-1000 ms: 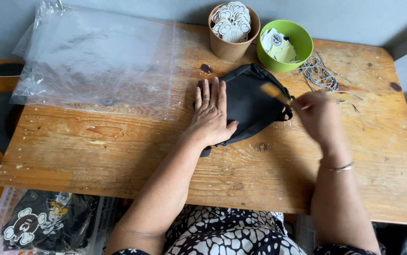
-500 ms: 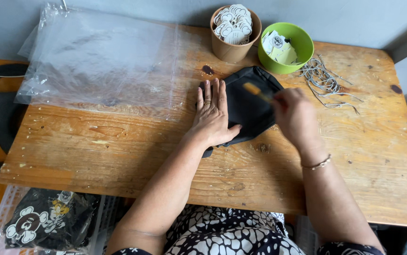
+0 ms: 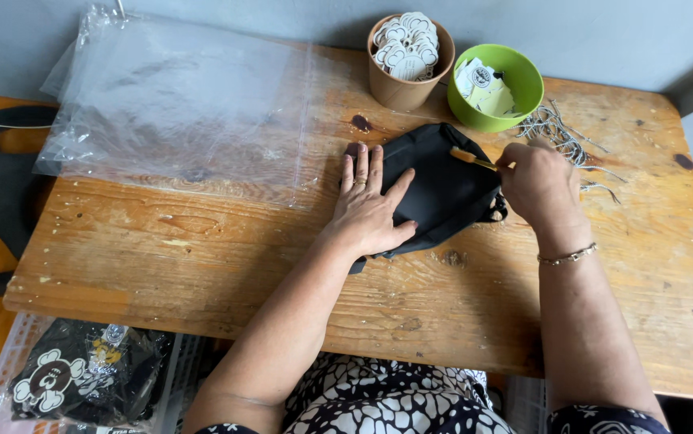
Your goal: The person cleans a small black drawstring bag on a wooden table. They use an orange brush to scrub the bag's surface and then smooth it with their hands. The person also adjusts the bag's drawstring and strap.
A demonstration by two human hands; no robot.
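Observation:
A black fabric pouch (image 3: 443,181) lies on the wooden table (image 3: 202,257). My left hand (image 3: 371,205) presses flat on its left side, fingers spread. My right hand (image 3: 539,181) sits at the pouch's right edge and pinches a thin yellow-orange stick-like tool (image 3: 473,158), whose tip rests on the pouch's upper part. A bracelet is on my right wrist.
A stack of clear plastic bags (image 3: 178,104) covers the table's far left. A brown paper cup (image 3: 401,72) holds white tags; a green bowl (image 3: 507,92) holds paper labels. Loose strings (image 3: 559,133) lie at the right. A basket (image 3: 9,378) with packed black items stands below left.
My right hand has moved left, then settled at the pouch's right edge, with the stick's tip now on the pouch. My left hand has stayed flat on the fabric.

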